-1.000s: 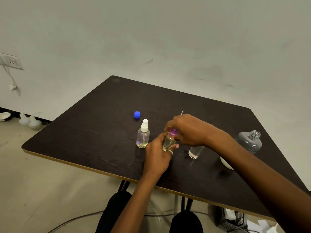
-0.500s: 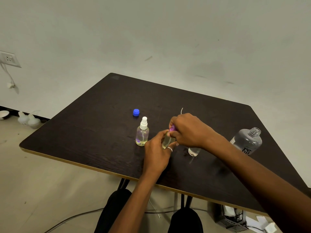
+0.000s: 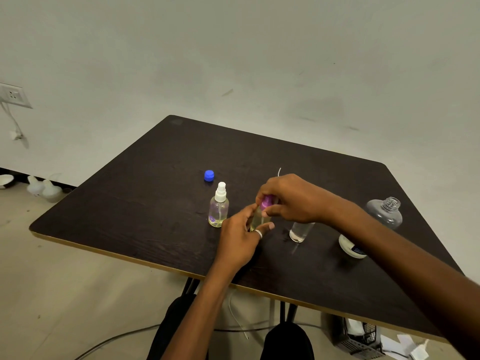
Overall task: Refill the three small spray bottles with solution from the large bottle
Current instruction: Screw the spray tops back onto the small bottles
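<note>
Mid spray btl (image 3: 257, 219), yellowish liquid inside, near table centre, between white-top spray btl (image 3: 218, 210) and clear btl (image 3: 300, 231). Roughly upright. Base hidden behind L hand, so can't tell if resting on table (image 3: 124, 203) or held just off it. Purple cap (image 3: 267, 202) on its neck.

L hand (image 3: 240, 240) round lower body of btl from near side: thumb and fingers curled, gripping. Ring (image 3: 258, 233) on one finger, that fingertip sticking out right of the btl. R hand (image 3: 291, 197) over the top, reaching in from right: thumb and forefinger pinching purple cap, other fingers curled close behind.

Just left: white-top spray btl upright, sprayer on, pale liquid low down, purple print near base, apart from L hand. Behind it, blue cap (image 3: 209, 175) alone on table. Just right, under R wrist: clear btl upright, top hidden by wrist, so capped or not, can't tell. Thin white strand (image 3: 279, 172) poking up behind R hand, rest hidden.

Further right: large btl (image 3: 385, 211), greyish clear, cap off, threaded neck bare, middle crossed by R forearm, white base end showing below forearm. Upright or leaning, can't tell.

Beyond table: wall socket (image 3: 13, 96) far left w/ cord hanging, white jugs (image 3: 42, 188) on floor by wall, cable (image 3: 117, 339) across floor, black crate (image 3: 358, 336) under table's right side.
</note>
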The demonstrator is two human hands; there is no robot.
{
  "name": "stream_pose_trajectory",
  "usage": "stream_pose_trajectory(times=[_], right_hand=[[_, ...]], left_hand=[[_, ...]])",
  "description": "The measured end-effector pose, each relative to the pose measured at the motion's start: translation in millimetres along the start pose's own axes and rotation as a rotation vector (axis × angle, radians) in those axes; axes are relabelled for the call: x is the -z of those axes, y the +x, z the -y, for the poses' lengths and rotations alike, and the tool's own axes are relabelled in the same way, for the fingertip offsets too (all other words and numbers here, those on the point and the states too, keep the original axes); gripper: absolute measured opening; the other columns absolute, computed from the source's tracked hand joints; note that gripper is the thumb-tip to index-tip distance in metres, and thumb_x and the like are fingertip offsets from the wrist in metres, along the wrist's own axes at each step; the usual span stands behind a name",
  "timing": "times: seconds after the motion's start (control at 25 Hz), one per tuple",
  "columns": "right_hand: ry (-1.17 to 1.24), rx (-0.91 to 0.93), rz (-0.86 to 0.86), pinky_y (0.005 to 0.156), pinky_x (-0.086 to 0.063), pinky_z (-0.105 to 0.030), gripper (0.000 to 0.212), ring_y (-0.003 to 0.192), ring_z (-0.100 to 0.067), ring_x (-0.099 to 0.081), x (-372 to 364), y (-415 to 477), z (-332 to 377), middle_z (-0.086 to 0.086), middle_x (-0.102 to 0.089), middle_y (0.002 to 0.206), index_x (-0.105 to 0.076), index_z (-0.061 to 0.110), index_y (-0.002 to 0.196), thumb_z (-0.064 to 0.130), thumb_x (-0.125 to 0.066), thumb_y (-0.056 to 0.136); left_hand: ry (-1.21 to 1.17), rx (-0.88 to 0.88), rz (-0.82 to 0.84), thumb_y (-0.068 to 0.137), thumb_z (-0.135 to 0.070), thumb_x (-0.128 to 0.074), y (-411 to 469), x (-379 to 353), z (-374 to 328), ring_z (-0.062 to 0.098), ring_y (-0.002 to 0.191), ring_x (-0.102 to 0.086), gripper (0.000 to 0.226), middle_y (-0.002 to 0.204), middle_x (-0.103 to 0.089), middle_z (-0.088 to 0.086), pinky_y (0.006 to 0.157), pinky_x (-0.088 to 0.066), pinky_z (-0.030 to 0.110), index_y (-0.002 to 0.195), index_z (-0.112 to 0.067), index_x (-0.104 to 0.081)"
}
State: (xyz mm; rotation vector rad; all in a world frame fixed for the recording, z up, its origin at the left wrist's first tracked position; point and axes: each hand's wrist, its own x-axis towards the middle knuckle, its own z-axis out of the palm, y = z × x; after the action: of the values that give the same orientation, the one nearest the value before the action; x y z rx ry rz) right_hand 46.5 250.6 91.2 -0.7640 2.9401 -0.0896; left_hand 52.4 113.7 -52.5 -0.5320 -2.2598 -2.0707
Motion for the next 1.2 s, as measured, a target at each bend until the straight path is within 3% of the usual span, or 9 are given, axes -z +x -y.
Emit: stream_pose_trajectory(times=[0.16,0.36,0.52,0.64,0.84,1.04,1.2], right_hand=[[-0.050,0.057,0.020,0.074,-0.046,-0.020,0.017,0.083,-0.007,-0.056,4,5,-1,0.006,-0.061,0.094,-0.067,0.019,0.103,0.027,-0.065,0.088],[-0.004,-0.028,-0.078,0.065,-0.041,-0.016,0.012,0.075,-0.008,-0.056,-6,3,2,0.005,-0.062,0.084,-0.067,0.020,0.096,0.025,-0.066,0.086],[0.010,-0.125,-0.165,0.059,-0.037,-0.017,0.011,0.070,-0.009,-0.055,-15,2,7,0.004,-0.061,0.080,-0.068,0.017,0.092,0.023,-0.067,0.083],[0.009,-0.169,-0.209,0.053,-0.029,-0.014,0.010,0.065,-0.010,-0.054,-21,2,9,0.004,-0.060,0.075,-0.068,0.016,0.091,0.021,-0.066,0.082],[0.073,-0.229,-0.211,0.057,-0.033,-0.016,0.013,0.072,-0.010,-0.055,-23,2,11,0.005,-0.060,0.082,-0.067,0.018,0.095,0.023,-0.068,0.082],[0.067,-0.237,-0.209,0.071,-0.042,-0.023,0.035,0.087,-0.014,-0.059,-23,-1,11,0.002,-0.064,0.100,-0.062,0.020,0.113,0.032,-0.071,0.081],[0.046,-0.223,-0.233,0.076,-0.047,-0.025,0.062,0.093,-0.015,-0.061,-12,-11,10,0.000,-0.065,0.110,-0.053,0.018,0.130,0.052,-0.069,0.080]], left_hand=[[0.000,0.008,0.015,0.086,-0.025,-0.077,0,1,1,-0.003,0.099,-0.068,0.042,0.104,-0.075,-0.016,0.088,-0.054,0.021,0.126,-0.028,-0.065],[0.038,-0.026,-0.069,0.084,-0.024,-0.080,-1,-4,-1,-0.005,0.093,-0.068,0.041,0.097,-0.075,-0.019,0.083,-0.055,0.018,0.122,-0.030,-0.067],[0.104,-0.068,-0.127,0.082,-0.022,-0.081,-4,-9,-2,-0.014,0.069,-0.060,0.038,0.078,-0.067,-0.033,0.062,-0.042,0.003,0.117,-0.032,-0.070],[0.103,-0.068,-0.143,0.081,-0.019,-0.081,-5,-9,-3,-0.014,0.066,-0.059,0.039,0.079,-0.068,-0.033,0.061,-0.042,0.003,0.116,-0.034,-0.070],[0.122,-0.071,-0.117,0.082,-0.023,-0.081,-7,-6,-9,-0.008,0.088,-0.067,0.047,0.089,-0.071,-0.027,0.073,-0.050,0.007,0.115,-0.050,-0.060],[0.170,-0.076,-0.131,0.079,-0.023,-0.083,-8,-8,-8,-0.009,0.088,-0.065,0.057,0.091,-0.070,-0.023,0.076,-0.048,0.007,0.132,-0.029,-0.061],[0.188,0.003,-0.111,0.074,-0.039,-0.086,-11,-9,-16,-0.004,0.120,-0.055,0.091,0.132,-0.064,-0.011,0.096,-0.043,0.007,0.151,-0.019,-0.042]])
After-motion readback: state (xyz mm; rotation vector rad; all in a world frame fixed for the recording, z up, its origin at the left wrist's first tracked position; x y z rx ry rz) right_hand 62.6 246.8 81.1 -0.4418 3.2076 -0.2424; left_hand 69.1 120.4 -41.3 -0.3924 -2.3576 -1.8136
